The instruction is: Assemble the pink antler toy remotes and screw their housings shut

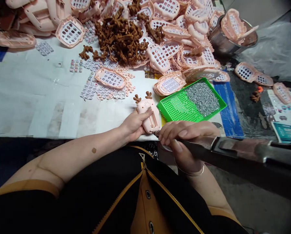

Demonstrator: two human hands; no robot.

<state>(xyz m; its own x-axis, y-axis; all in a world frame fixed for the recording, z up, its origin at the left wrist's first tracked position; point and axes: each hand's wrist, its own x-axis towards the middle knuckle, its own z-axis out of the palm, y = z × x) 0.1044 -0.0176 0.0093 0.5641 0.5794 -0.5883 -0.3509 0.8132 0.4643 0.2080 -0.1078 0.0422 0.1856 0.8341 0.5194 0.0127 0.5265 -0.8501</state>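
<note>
My left hand (137, 123) is closed around a pink toy phone (149, 117) with brown antlers, its thumb pressed on the back beside the long open recess. The toy's antler end points away from me, over the table's front edge area. In my right hand (184, 136) is a dark power screwdriver (223, 149), its fingers wrapped around the body. The tool's tip meets the toy's lower end, near a small hole. Just beyond my right hand lies a green basket (176, 113) holding many small silver screws (204, 97).
Pink shell halves (169, 53) are heaped at the back, with a pile of brown antler pieces (121, 35) among them. Small keypad pieces (89, 89) lie around one shell (111, 78). A metal pot (223, 42) stands at the back right. Closed pink bodies (40, 14) fill the far left.
</note>
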